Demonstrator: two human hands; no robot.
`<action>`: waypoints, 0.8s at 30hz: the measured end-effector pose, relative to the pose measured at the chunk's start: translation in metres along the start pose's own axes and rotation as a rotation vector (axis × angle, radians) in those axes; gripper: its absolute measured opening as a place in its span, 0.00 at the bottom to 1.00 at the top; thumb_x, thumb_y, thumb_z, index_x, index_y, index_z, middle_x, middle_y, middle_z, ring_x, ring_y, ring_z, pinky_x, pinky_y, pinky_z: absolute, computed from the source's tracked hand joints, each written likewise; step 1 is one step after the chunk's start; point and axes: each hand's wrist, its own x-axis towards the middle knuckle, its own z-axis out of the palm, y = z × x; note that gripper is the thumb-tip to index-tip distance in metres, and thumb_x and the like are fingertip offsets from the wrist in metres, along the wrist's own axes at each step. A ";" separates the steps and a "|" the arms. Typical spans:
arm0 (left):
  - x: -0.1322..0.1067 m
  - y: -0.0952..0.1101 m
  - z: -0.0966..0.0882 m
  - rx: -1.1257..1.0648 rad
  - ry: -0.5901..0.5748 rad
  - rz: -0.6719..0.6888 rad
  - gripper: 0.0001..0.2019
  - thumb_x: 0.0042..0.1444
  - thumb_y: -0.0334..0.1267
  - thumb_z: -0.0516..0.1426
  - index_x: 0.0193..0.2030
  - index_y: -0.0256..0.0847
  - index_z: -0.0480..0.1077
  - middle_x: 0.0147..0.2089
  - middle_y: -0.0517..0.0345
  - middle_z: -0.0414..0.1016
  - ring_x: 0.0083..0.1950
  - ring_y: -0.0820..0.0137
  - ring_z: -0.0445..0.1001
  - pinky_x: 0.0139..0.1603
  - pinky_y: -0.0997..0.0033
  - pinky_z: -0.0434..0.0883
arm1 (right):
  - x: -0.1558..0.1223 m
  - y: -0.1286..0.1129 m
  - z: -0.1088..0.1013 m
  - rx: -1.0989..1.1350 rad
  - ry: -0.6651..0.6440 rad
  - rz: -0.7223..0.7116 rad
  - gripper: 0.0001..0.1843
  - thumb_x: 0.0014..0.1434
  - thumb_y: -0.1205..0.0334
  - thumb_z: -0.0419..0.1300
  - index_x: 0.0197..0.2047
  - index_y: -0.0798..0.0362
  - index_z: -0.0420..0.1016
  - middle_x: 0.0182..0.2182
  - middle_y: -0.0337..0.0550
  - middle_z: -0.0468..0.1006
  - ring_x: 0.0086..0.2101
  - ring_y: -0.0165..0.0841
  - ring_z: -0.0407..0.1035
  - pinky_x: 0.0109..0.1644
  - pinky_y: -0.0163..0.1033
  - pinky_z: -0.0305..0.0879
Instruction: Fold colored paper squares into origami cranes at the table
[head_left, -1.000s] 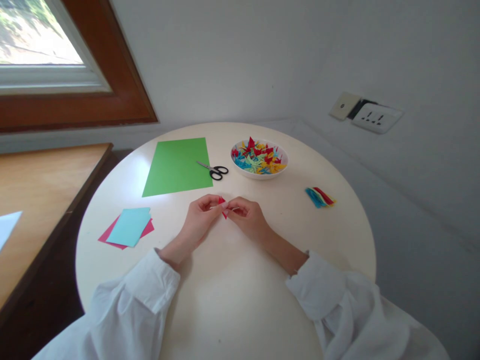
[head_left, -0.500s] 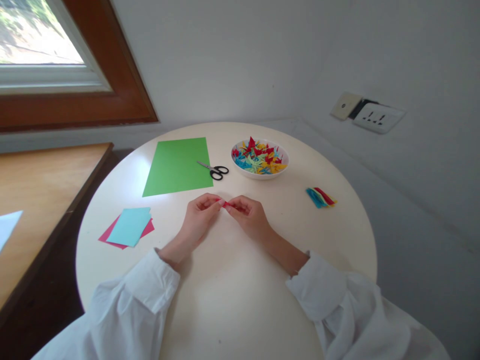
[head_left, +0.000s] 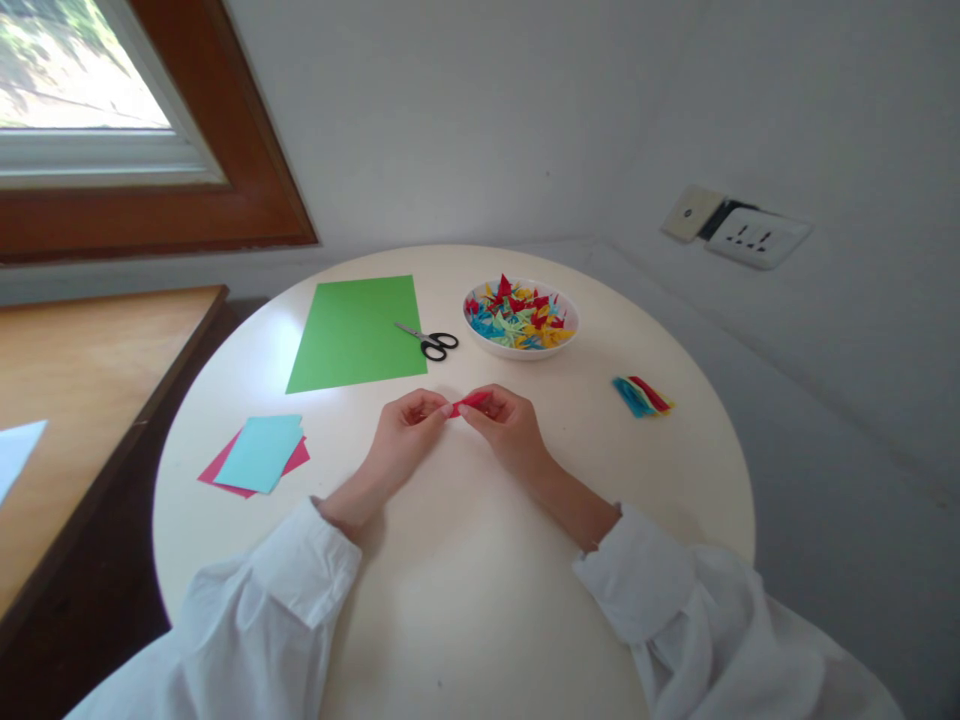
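A small folded piece of red paper (head_left: 470, 401) is pinched between my two hands over the middle of the table. My left hand (head_left: 411, 428) grips its left end between thumb and fingers. Thumb and fingers of my right hand (head_left: 504, 424) close on the other end, hiding part of it. Just beyond my hands lie black-handled scissors (head_left: 435, 345), their blades over a green sheet (head_left: 358, 335). Behind and to the right, a white bowl (head_left: 517, 353) holds many folded paper cranes (head_left: 517, 315) in red, yellow, blue and pale green.
Light blue paper squares (head_left: 259, 455) lie over pink ones (head_left: 219, 473) at the left of the round white table (head_left: 480, 620). Flat folded strips (head_left: 643, 397) in blue, yellow and red rest at the right. A wooden desk (head_left: 97, 370) stands left; a wall socket (head_left: 757, 238) is at right.
The red paper has turned between my fingers, and more of it now shows near my right hand. Both hands have shifted only slightly.
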 end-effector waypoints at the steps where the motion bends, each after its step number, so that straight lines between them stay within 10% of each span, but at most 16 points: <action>1: 0.000 0.000 0.000 0.023 -0.014 0.005 0.12 0.43 0.43 0.62 0.26 0.35 0.70 0.25 0.60 0.70 0.27 0.76 0.65 0.28 0.76 0.61 | 0.001 0.000 0.000 0.006 0.003 0.001 0.07 0.41 0.61 0.62 0.23 0.54 0.69 0.21 0.36 0.72 0.24 0.28 0.65 0.30 0.34 0.61; 24: 0.004 -0.008 0.001 0.085 0.007 0.126 0.05 0.48 0.37 0.57 0.27 0.37 0.68 0.26 0.60 0.69 0.28 0.74 0.65 0.32 0.75 0.62 | 0.000 0.002 0.000 0.030 -0.078 0.028 0.10 0.41 0.60 0.64 0.29 0.55 0.73 0.27 0.42 0.78 0.30 0.32 0.72 0.38 0.38 0.68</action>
